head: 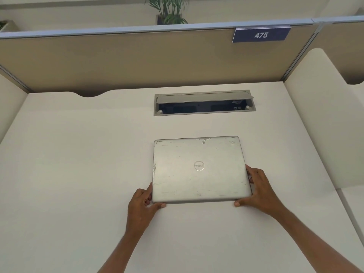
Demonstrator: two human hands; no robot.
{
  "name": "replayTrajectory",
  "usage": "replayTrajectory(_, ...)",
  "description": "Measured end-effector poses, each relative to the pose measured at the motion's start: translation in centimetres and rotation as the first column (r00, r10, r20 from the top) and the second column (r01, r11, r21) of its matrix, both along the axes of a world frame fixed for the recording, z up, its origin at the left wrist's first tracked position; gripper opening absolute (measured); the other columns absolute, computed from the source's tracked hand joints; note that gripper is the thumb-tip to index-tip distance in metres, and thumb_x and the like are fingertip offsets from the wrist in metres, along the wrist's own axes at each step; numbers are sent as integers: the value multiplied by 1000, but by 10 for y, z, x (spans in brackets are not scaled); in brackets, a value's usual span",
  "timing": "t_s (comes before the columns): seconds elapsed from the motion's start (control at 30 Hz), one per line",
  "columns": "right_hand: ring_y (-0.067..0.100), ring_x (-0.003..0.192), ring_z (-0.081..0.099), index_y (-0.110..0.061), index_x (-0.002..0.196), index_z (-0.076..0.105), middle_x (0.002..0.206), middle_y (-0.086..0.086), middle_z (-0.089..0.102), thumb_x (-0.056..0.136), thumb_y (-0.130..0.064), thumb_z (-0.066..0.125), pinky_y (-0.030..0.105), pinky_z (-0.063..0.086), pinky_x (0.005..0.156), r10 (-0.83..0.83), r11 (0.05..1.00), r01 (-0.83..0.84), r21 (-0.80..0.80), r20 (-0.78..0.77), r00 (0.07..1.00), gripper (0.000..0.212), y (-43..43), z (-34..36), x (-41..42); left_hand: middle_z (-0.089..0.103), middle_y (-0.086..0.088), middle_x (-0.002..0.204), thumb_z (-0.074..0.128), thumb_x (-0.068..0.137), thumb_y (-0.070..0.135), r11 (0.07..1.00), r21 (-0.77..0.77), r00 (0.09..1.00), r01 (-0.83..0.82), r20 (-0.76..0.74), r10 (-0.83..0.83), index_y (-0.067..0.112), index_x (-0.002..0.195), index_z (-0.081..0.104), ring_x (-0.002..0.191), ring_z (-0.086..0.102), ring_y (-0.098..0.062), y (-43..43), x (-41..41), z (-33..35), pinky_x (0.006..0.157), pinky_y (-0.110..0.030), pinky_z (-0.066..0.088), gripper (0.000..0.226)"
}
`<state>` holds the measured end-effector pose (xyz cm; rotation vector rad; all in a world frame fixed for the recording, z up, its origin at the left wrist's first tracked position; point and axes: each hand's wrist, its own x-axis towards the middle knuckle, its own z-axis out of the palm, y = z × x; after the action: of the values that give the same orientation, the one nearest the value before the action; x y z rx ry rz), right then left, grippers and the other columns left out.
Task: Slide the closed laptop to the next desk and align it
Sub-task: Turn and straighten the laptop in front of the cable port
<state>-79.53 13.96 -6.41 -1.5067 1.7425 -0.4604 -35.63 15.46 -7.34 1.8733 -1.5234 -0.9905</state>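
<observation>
Closed silver Dell laptop (201,170) flat on the white bench (78,174), lid up, logo reading upside down from the wearer's side, paint scuffed along the far edge and left edge. Sits a little right of centre, nearer the front than the back, edges roughly square to the bench, with a slight clockwise skew.

Left hand (142,203) at the near-left corner: fingers (147,198) curled against the left side edge, thumb pressed along the front edge. Right hand (260,191) at the near-right corner: fingers (250,172) spread up the right side edge, thumb tip against the front edge. Both hands clasped onto the laptop at its corners, not lifted; laptop's base in contact with the bench as far as can be seen.

Beyond the laptop, well apart, a grey cable hatch (203,103) set in the bench with its flap propped open, dark sockets dimly visible inside. Behind that, a tan partition (118,62) with a metal top rail and a blue number plate (261,35) marked 475. Potted palm (169,10) past the partition. White side divider (319,115) to the right, with another white surface beyond it at the lower right.
</observation>
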Motion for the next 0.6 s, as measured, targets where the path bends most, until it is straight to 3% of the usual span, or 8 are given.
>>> replayTrajectory(0.13, -18, 129, 42, -34, 168, 31, 139, -41, 32, 27, -80, 98, 24, 45, 105, 2, 1000, -2, -6, -12, 1000, 163, -1, 2, 0, 57, -1, 91, 103, 66, 16, 1000, -3, 1000, 3, -7, -3, 23, 152, 65, 89, 57, 2, 1, 0, 0, 77, -2, 44, 94)
replayTrajectory(0.27, -15, 131, 42, -28, 169, 31, 139, -21, 40, 28, -76, 101, 26, 45, 109, -6, 1000, 5, -4, -11, 1000, 165, -1, 5, 2, 57, -2, 91, 103, 66, 16, 1000, -7, 1000, 4, -11, -4, 24, 153, 64, 88, 57, 1, 1, -1, -2, 77, -2, 44, 95)
replayTrajectory(0.4, -11, 129, 44, -26, 169, 32, 140, -19, 40, 30, -66, 105, 28, 46, 110, 4, 1000, -4, -5, -26, 1000, 163, -1, 7, 4, 56, 1, 92, 101, 68, 19, 1000, 2, 1000, -7, 21, 7, 30, 154, 61, 92, 57, -1, 1, -2, -3, 78, -4, 44, 96)
replayTrajectory(0.6, 13, 133, 48, -22, 171, 29, 144, -14, 39, 30, -62, 106, 33, 46, 116, -4, 1000, 6, 25, -68, 998, 165, -1, 14, 10, 55, 10, 94, 99, 68, 23, 999, 24, 998, -31, 61, 29, 40, 154, 59, 99, 58, -2, 2, -3, -6, 80, -2, 43, 97)
